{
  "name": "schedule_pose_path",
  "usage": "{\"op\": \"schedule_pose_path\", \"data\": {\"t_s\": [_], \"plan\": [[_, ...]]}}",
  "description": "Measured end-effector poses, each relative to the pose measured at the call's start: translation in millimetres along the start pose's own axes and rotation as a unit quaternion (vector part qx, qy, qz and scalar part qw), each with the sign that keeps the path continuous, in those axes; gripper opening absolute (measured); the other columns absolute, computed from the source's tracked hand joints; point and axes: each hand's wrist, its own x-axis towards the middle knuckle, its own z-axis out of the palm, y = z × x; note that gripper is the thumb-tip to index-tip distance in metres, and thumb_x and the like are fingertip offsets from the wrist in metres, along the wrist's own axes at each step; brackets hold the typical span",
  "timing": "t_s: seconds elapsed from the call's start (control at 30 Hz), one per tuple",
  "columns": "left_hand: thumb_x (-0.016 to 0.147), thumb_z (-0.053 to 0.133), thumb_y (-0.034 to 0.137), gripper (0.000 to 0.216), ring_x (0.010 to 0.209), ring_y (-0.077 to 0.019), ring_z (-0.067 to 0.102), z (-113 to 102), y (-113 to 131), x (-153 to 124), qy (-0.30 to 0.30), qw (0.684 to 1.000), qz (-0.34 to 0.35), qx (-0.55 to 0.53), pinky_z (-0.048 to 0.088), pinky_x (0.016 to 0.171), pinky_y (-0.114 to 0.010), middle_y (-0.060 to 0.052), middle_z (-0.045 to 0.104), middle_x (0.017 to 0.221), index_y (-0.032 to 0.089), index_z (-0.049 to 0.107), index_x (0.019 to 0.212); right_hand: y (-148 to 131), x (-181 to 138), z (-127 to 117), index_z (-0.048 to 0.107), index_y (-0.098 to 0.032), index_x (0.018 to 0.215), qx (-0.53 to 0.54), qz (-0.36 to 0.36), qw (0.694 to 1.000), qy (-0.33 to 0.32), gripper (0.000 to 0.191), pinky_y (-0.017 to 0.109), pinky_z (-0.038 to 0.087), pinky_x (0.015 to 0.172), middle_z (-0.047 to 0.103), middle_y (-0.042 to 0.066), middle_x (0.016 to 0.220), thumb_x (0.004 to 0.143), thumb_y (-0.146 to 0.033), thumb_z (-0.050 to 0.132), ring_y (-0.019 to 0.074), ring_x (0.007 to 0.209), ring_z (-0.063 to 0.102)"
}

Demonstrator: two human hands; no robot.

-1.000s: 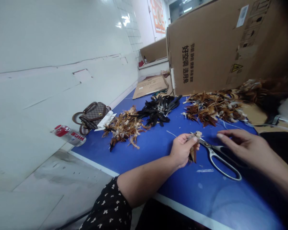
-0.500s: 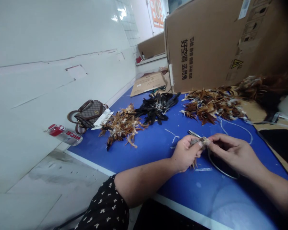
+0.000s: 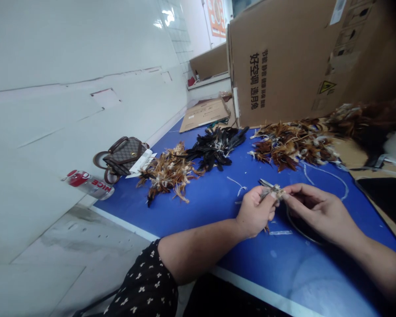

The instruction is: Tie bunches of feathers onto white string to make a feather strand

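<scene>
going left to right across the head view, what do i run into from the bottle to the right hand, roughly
Bottle → handbag → tan-brown feather pile → black feather pile → left hand → feather tuft → right hand.

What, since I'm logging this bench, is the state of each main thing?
Feather bundle: between both hands
Left hand: closed around it
Right hand: pinching its end
Scissors: mostly hidden; open or shut unclear
Black feathers: heaped
Brown feathers: heaped
Handbag: fastening unclear
Bottle: standing or lying unclear
Carton: standing
</scene>
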Motion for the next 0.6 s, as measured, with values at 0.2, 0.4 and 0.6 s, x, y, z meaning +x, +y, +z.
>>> {"op": "schedule_pose_path", "data": {"t_s": [0.2,0.4,0.6], "plan": [[0.078,0.097,0.063,0.06,0.052,-0.0043,0.04,-0.4,-0.4,-0.6,-0.025,0.999,-0.013,0.018,0.024,0.05,-0.024,0.004,0.061,0.074,0.018,0.063,0.099,0.9,0.9,-0.5,0.078,-0.022,0.091,-0.003,0.005,1.0,0.003,0.062,0.029,0.051,0.059,0.075,0.003,0.073,0.081,-0.082,0.087,0.0161,0.06,0.062],[0.081,0.094,0.067,0.058,0.056,-0.0075,0.046,-5.8,-4.3,-2.4,-0.037,0.992,0.039,0.114,0.037,0.057,-0.027,0.005,0.057,0.067,0.018,0.067,0.099,-2.6,1.7,0.6,0.075,-0.023,0.083,0.001,0.004,1.0,0.016,0.058,0.026,0.044,0.05,0.067,-0.001,0.063,0.079,-0.078,0.09,0.0133,0.054,0.054],[0.087,0.09,0.066,0.053,0.055,-0.0074,0.046,-7.2,-8.0,0.0,-0.005,0.994,0.038,0.105,0.035,0.053,-0.026,0.002,0.063,0.073,0.019,0.068,0.097,-0.7,0.0,0.7,0.077,-0.022,0.091,0.01,0.001,1.0,-0.013,0.057,0.027,0.044,0.049,0.07,0.002,0.063,0.083,-0.078,0.088,0.0148,0.053,0.056]]}}
